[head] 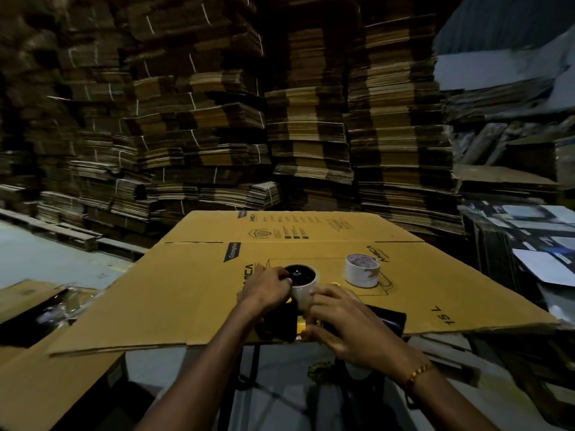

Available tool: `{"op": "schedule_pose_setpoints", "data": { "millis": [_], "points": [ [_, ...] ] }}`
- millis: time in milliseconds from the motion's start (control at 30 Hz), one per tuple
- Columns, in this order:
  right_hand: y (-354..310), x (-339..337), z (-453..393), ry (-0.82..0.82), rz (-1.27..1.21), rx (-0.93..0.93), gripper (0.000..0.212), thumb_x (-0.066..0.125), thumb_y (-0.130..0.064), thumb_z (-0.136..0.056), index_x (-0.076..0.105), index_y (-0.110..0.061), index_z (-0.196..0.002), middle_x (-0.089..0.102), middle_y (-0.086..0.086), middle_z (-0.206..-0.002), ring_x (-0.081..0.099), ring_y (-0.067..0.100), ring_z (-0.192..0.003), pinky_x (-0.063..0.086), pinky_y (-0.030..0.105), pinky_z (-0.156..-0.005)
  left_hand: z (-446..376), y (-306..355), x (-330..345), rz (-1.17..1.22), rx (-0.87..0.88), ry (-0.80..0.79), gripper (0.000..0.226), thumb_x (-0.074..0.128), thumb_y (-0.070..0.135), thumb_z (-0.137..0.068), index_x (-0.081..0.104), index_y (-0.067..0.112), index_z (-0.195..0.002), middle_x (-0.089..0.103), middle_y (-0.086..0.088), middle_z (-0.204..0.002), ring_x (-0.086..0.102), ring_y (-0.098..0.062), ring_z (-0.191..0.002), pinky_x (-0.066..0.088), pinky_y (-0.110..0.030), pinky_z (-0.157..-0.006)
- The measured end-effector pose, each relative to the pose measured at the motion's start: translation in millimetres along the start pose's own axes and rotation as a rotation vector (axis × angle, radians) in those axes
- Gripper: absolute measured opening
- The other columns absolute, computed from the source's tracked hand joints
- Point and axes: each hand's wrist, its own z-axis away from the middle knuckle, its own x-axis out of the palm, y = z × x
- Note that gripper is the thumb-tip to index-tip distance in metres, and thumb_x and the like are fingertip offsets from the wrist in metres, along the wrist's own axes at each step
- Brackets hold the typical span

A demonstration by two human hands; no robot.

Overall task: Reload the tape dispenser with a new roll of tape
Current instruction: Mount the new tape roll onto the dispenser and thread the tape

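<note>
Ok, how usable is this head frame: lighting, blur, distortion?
Head view: dim overall, with the flattened cardboard box the brightest area; the cardboard stacks smear with blur and bow from wide-angle distortion; the hands and the spare tape roll stay legible, but the dispenser under the fingers is murky.

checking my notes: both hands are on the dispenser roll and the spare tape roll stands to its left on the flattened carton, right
Not quite. In the head view the spare tape roll stands to the right of the dispenser roll, not its left. The rest holds: the left hand and right hand are both on it, on the flattened carton.
</note>
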Motion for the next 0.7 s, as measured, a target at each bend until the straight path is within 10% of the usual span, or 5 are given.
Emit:
{"op": "schedule_pose_setpoints", "data": {
  "millis": [233, 500, 700],
  "points": [
    [22, 2, 18, 0.097, -0.021, 0.101, 0.027, 0.063, -0.008, -0.093, 0.07, -0.023, -0.114, 0.067, -0.011, -0.125, 0.037, 0.018, -0.144, 0.043, 0.035, -0.104, 27, 14, 7, -0.042, 0.021, 0.036, 0.051, 0.047, 0.045, -0.091, 0.054, 0.024, -0.138, 0.047, -0.013, -0.138, 0.05, -0.036, -0.124, 0.046, -0.052, -0.104],
    [3, -16, 5, 0.417, -0.245, 0.37, 0.017, 0.063, -0.021, -0.098, 0.071, -0.018, -0.113, 0.064, -0.006, -0.113, 0.048, 0.014, -0.117, 0.04, 0.03, -0.093, 27, 17, 6, -0.017, 0.022, 0.018, 0.057, 0.047, 0.048, -0.083, 0.043, 0.025, -0.134, 0.057, -0.01, -0.129, 0.058, -0.034, -0.112, 0.052, -0.053, -0.095],
    [16, -20, -41, -0.031, -0.142, 0.639, 0.049, 0.061, -0.034, -0.096, 0.054, -0.012, -0.139, 0.05, 0.005, -0.142, 0.037, 0.027, -0.136, 0.04, 0.042, -0.11, 20, 15, 13, -0.038, 0.023, 0.051, 0.051, 0.05, 0.044, -0.09, 0.045, 0.024, -0.136, 0.054, -0.011, -0.135, 0.056, -0.033, -0.117, 0.051, -0.05, -0.096]
  ]
}}
